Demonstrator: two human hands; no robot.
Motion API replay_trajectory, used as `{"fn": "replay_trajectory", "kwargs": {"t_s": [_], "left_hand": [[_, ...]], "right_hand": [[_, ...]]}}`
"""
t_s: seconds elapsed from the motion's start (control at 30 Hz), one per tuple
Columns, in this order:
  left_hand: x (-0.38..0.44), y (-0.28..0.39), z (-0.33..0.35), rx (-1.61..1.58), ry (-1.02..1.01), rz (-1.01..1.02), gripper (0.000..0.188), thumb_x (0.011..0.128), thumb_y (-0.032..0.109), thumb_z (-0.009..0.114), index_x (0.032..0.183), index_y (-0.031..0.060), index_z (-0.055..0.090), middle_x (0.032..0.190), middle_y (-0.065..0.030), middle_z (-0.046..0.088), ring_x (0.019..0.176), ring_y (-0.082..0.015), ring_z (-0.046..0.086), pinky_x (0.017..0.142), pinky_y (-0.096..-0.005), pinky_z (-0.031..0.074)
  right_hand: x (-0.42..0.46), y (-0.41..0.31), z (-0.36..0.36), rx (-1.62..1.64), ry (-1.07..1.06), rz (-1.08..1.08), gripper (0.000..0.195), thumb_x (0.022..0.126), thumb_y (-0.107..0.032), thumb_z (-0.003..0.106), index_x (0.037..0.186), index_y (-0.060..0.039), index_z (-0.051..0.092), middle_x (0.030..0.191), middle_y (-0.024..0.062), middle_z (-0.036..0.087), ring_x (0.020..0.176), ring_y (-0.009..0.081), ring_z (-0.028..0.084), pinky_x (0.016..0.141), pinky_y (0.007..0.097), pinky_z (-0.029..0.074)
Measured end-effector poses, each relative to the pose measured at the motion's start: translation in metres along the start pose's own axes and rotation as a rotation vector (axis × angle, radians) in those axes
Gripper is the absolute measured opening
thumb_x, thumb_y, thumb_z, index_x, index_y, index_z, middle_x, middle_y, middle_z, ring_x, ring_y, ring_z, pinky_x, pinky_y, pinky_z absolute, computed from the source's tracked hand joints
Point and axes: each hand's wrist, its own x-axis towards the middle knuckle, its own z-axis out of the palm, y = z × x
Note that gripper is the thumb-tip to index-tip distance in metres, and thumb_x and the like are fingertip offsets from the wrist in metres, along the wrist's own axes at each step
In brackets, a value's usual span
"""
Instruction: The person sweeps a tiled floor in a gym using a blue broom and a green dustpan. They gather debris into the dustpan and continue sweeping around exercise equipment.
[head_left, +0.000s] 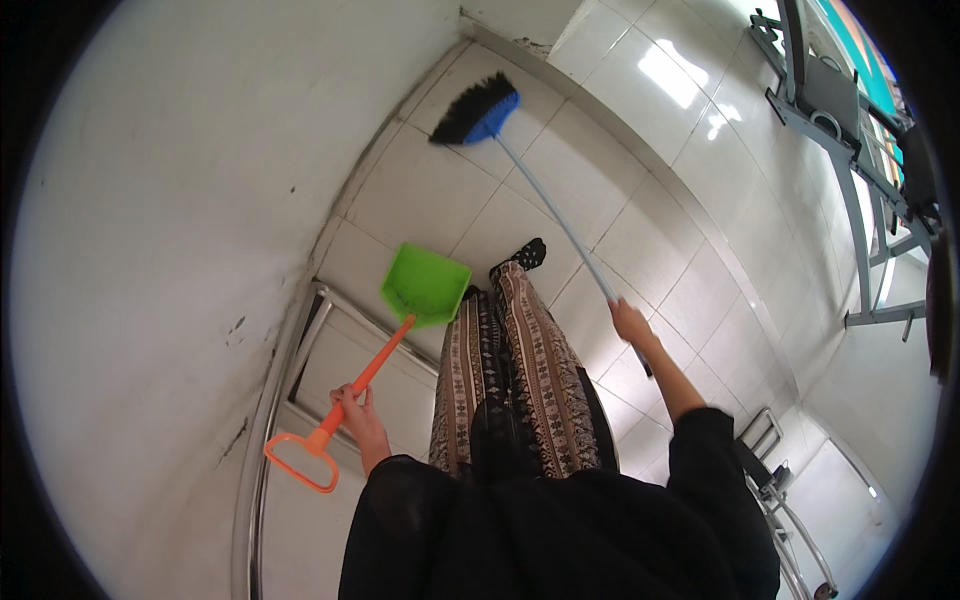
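Observation:
My left hand (358, 415) grips the orange handle (373, 367) of a green dustpan (424, 281), just above its looped end. Some dark debris lies in the pan, which is beside my feet. In my right hand (631, 324) is the grey pole (553, 211) of a broom, held near its top end. The broom's blue head (496, 120) with black bristles (474, 110) is out ahead of me, over the tiles near the wall corner.
A scuffed white wall (172, 225) runs along my left. Beside it stands a chrome metal frame (259, 480). A raised tiled ledge (675, 169) curves along the right. Grey gym-like equipment (847, 142) stands farther right, and another metal frame (784, 517) is at lower right.

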Motion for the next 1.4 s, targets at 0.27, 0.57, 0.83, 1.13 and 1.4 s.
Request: {"fn": "replay_trajectory", "kwargs": {"t_s": [0.27,0.57,0.83,1.13,1.4], "left_hand": [[0.03,-0.016,0.042,-0.033,-0.079,0.031,0.017,0.074,0.007,0.049,0.07,0.01,0.033,0.074,-0.0013,0.037,0.074,-0.0112,0.038,0.076,-0.0329,0.039],[0.075,-0.034,0.101,-0.079,-0.086,0.061,0.018,0.07,0.006,0.052,0.072,0.0111,0.035,0.075,-0.0011,0.042,0.074,-0.0119,0.042,0.074,-0.0348,0.041],[0.098,-0.041,0.133,0.041,-0.123,0.118,0.013,0.072,0.008,0.049,0.074,0.01,0.036,0.078,-0.0012,0.041,0.073,-0.0109,0.04,0.067,-0.0266,0.036],[0.098,-0.04,0.133,0.07,-0.219,0.114,0.014,0.072,0.007,0.049,0.072,0.01,0.035,0.076,-0.0006,0.04,0.069,-0.0094,0.038,0.063,-0.0265,0.034],[0.103,-0.017,0.084,0.023,-0.169,0.133,0.014,0.074,0.005,0.048,0.071,0.0103,0.035,0.079,-0.0021,0.045,0.078,-0.0114,0.042,0.07,-0.0305,0.037]], "right_hand": [[-0.122,0.006,-0.104,0.547,-0.062,0.466,0.04,0.084,-0.043,0.041,0.068,-0.0082,0.053,0.046,0.0005,0.042,0.037,0.0084,0.038,0.036,0.0249,0.03],[-0.05,-0.068,-0.286,-0.828,0.532,-0.042,0.032,0.083,-0.024,0.047,0.113,-0.0134,0.047,0.06,0.0101,0.055,0.055,0.0246,0.057,0.05,0.0346,0.045],[0.02,-0.125,-0.226,-1.081,0.435,-0.221,0.02,0.074,-0.01,0.05,0.093,-0.0041,0.051,0.059,0.005,0.057,0.058,0.0153,0.06,0.047,0.0258,0.046],[-0.065,-0.145,-0.215,-0.772,0.105,-0.455,0.032,0.083,-0.021,0.047,0.11,-0.005,0.047,0.053,0.0096,0.053,0.05,0.023,0.055,0.049,0.0335,0.044],[-0.088,-0.098,-0.287,-0.495,0.177,-0.143,0.025,0.078,-0.029,0.054,0.098,-0.0146,0.059,0.061,0.0073,0.06,0.055,0.0226,0.057,0.058,0.0338,0.045]]}}
